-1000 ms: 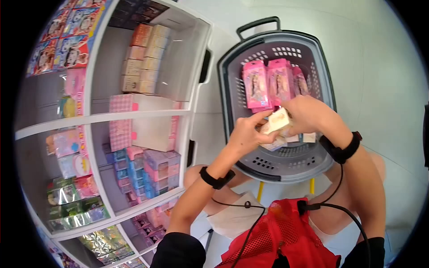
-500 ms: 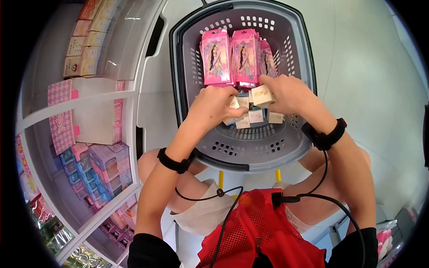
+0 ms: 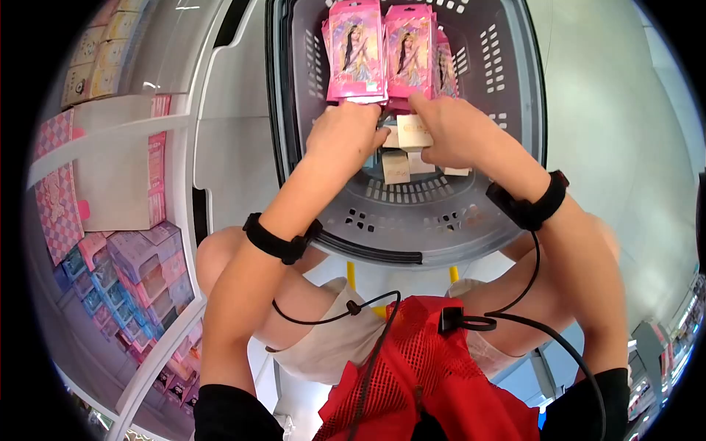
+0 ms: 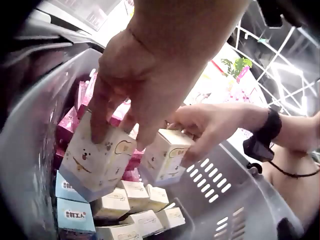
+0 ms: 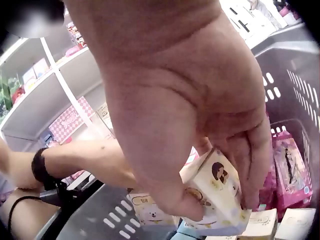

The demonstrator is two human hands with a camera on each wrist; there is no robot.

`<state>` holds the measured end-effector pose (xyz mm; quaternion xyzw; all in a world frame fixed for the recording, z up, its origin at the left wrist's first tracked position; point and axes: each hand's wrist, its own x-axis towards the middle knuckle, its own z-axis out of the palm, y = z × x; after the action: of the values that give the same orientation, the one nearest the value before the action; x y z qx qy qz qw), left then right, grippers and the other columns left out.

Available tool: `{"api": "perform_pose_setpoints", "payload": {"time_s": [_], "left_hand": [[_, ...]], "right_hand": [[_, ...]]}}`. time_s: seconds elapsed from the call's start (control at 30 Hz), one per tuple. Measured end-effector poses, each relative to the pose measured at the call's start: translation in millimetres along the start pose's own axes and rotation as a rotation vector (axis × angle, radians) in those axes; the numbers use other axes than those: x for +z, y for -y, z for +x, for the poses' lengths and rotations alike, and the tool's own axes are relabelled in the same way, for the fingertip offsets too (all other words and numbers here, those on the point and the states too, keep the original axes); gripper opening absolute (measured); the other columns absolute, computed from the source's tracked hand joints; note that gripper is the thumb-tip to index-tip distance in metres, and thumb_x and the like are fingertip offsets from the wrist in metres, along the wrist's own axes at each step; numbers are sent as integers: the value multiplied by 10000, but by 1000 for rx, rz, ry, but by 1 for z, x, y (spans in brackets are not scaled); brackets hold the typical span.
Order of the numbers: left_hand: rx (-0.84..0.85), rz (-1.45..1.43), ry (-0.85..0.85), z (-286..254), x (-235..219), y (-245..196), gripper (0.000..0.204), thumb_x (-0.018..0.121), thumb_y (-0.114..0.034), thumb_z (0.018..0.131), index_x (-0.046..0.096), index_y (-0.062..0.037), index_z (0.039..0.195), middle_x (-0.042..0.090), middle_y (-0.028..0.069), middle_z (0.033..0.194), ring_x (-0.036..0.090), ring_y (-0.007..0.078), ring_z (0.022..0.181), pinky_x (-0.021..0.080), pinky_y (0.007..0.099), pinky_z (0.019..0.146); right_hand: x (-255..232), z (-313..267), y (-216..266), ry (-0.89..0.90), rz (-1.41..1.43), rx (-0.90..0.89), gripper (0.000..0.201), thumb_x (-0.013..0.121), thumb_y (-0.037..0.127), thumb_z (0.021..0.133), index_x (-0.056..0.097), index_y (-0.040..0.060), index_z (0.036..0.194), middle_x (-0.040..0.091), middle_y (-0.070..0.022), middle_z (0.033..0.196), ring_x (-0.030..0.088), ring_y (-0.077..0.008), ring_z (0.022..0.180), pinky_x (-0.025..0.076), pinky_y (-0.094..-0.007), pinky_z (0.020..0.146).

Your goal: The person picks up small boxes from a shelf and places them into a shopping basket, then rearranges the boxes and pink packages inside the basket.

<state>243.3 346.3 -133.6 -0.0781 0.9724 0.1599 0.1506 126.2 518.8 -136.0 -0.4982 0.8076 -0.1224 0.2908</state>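
Observation:
Both hands are inside a grey basket (image 3: 368,220). My left hand (image 3: 343,136) grips a cream box with a cartoon face (image 4: 92,155), its fingers over the top in the left wrist view. Close beside it, my right hand (image 3: 460,132) pinches a second cream box (image 3: 414,133) between thumb and fingers; the right wrist view shows a small figure printed on that box (image 5: 215,185). Below the hands lie several small cream boxes (image 3: 396,167) and light blue boxes (image 4: 75,215). Pink packs (image 3: 356,51) stand in rows at the basket's far side.
White shelving (image 3: 173,176) on the left holds a pink checked box (image 3: 55,198), blue and pink boxes (image 3: 147,272) and cream boxes (image 3: 103,55). A red mesh garment (image 3: 434,367) lies between the knees. A dark cable (image 3: 566,345) runs from the right wristband.
The hands have parted from one shared spot and each holds its own box, lower among the boxes. The head view has shifted, showing the basket further left and up.

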Motion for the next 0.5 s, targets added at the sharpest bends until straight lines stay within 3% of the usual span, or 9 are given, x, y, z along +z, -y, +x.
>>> {"api": "perform_pose_setpoints", "payload": {"time_s": [0.13,0.3,0.33,0.5], "left_hand": [[-88,-26,0,-2,7,15,331,716,-313,912,706,16,942,721,240,847,704,428,826,570,505,789],[-54,-66,-32,5,21,27,341,720,-282,890,706,54,951,722,244,842,708,428,860,571,504,806],[-85,-78,-19,5,21,27,348,729,-286,871,703,52,951,723,247,852,707,433,862,570,503,814],[-147,-48,132,5,18,21,396,765,-274,802,672,62,991,716,277,933,703,441,909,562,494,864]], "right_hand": [[11,9,10,75,25,34,553,811,142,698,483,-13,1116,690,-250,906,685,-458,875,550,-514,785],[38,16,19,62,65,21,545,815,172,707,475,-9,1093,692,-235,841,690,-454,856,539,-528,795],[40,18,18,91,23,4,589,810,219,717,510,-44,1151,701,-245,943,714,-429,882,583,-490,789],[46,16,9,80,42,29,604,821,228,716,501,-49,1147,697,-262,940,713,-436,883,582,-495,793]]}}
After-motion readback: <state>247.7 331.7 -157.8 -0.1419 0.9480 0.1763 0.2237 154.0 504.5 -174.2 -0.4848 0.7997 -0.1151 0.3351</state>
